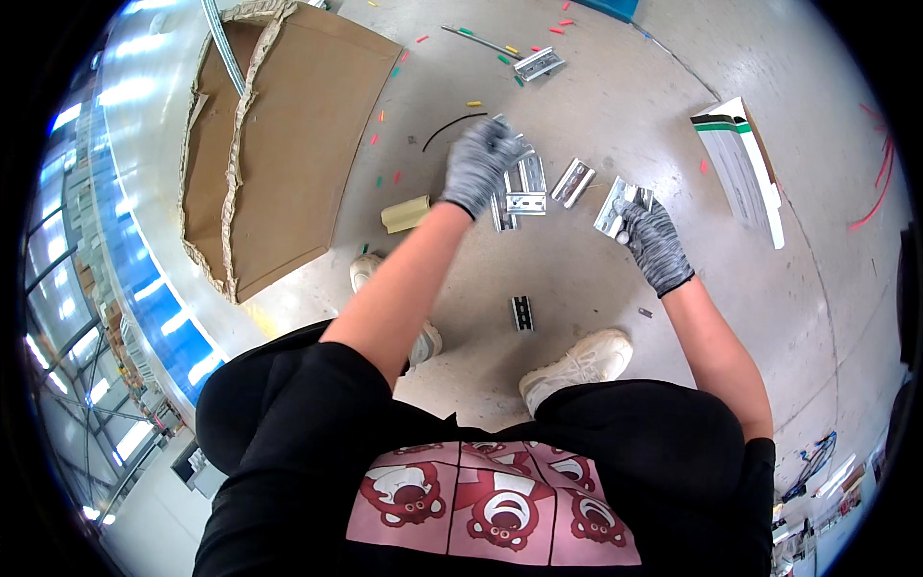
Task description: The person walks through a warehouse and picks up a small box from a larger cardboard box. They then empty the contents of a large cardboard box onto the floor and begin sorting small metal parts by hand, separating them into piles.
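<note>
Both my hands wear grey knit gloves. My left hand (478, 165) is over the far-left side of a loose pile of short slotted metal rails (531, 173), its fingers curled in. A bit of metal shows past its fingertips, but what it grips is hidden. At the right, my right hand (656, 242) is closed on the near end of a short slotted metal rail (610, 208), tilted over the floor. Between the pile and that hand lies another short rail (574, 183). A single dark-slotted rail piece (522, 313) rests nearer my feet.
A large open cardboard box (308, 125) stands at left, long metal strips sticking out. A yellowish rail piece (405, 214) lies beside it. Farther off are a rail piece (538, 63), a thin rod (481, 42) and scattered coloured bits. A white-and-green carton (738, 173) is at right.
</note>
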`<action>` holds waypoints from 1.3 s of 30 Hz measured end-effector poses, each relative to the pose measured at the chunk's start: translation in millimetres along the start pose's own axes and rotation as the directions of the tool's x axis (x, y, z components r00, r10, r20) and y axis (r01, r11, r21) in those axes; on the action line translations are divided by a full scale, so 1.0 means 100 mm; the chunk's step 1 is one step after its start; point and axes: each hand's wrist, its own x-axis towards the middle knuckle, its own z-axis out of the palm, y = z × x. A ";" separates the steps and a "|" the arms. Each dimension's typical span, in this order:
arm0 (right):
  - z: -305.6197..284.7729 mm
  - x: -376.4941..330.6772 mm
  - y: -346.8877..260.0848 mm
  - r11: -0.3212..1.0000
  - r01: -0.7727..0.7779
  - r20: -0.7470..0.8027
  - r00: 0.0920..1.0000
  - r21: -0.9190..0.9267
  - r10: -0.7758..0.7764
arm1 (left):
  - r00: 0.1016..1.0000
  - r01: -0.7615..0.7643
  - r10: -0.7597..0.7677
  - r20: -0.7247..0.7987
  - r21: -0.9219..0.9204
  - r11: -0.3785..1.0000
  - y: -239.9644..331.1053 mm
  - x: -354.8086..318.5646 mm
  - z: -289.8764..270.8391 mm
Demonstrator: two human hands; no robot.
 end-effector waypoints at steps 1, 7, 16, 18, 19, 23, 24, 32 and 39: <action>-0.03 0.01 0.01 1.000 -0.004 0.027 1.000 0.007 0.004 | 0.998 0.064 -0.062 -0.022 0.124 0.990 -0.02 0.12 -0.16; 0.05 -0.02 0.06 0.988 -0.031 0.045 0.999 0.153 0.024 | 0.991 -0.077 0.127 -0.048 0.573 0.816 -0.43 0.41 -0.35; 0.06 -0.11 -0.06 0.962 -0.075 0.169 0.985 0.261 0.031 | 0.995 0.050 -0.052 0.084 0.026 0.998 -0.34 0.45 -0.47; -0.09 -0.02 0.04 0.969 -0.019 0.197 0.980 0.245 -0.030 | 0.966 -0.008 0.003 0.258 0.018 1.000 -0.04 0.33 -0.17; -0.07 -0.02 0.02 0.961 -0.029 0.199 0.980 0.275 -0.027 | 0.932 -0.057 0.032 0.362 0.059 0.997 0.16 0.19 0.00; 0.28 -0.14 -0.19 0.971 -0.010 0.158 0.987 0.241 -0.029 | 0.743 0.192 -0.078 0.664 -0.101 0.976 0.47 -0.23 0.25; 0.21 -0.10 -0.17 0.980 -0.040 0.143 0.990 0.197 0.012 | 0.826 -0.143 0.078 0.558 0.075 0.987 0.55 -0.21 0.13; 0.01 -0.03 0.00 0.958 -0.082 0.213 0.977 0.276 0.023 | 0.954 0.298 -0.249 -0.165 0.468 0.832 -0.44 -0.54 -0.04; -0.01 -0.29 -0.24 0.999 -0.046 0.159 0.986 0.022 0.042 | 0.961 0.269 -0.239 -0.137 0.276 0.923 -0.63 -0.23 -0.41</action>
